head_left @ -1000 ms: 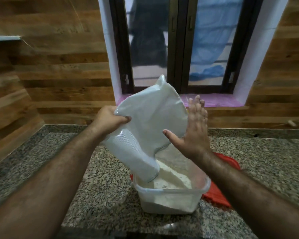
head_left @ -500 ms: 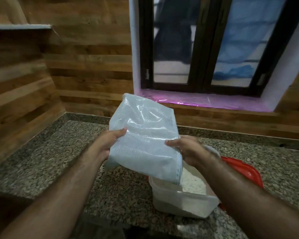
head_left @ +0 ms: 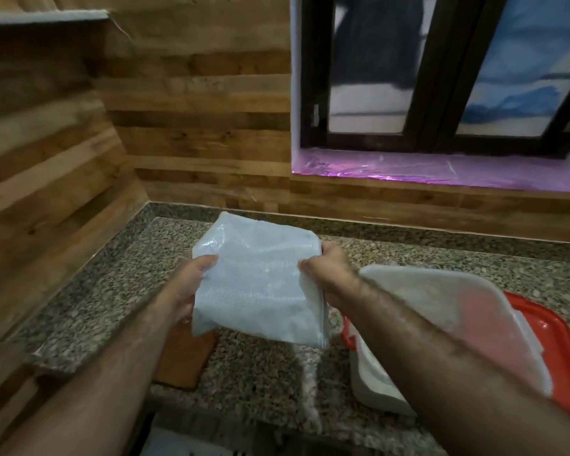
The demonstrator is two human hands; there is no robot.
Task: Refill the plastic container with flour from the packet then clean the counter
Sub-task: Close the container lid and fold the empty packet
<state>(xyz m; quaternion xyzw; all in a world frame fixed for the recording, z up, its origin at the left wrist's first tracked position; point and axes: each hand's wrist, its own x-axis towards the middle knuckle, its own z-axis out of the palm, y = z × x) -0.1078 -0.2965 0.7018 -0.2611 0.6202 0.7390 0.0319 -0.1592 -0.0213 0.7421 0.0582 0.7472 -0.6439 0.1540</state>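
Observation:
I hold the white plastic flour packet (head_left: 257, 284) flat in the air above the granite counter (head_left: 112, 284). My left hand (head_left: 186, 287) grips its left edge and my right hand (head_left: 326, 274) pinches its right edge. The clear plastic container (head_left: 441, 311) stands to the right, with flour inside, partly hidden by my right forearm. It rests on its red lid (head_left: 547, 343). A streak of spilled flour (head_left: 308, 386) lies on the counter below the packet's right corner.
A wooden wall closes the left side and the back. A window with a pink-lit sill (head_left: 441, 169) is at the back right. A brown board (head_left: 185, 357) lies on the counter under my left forearm. The counter's front edge is close below.
The packet has come off the container and moved left, now held flat by both hands. The view has swung left. A streak of flour now shows on the counter.

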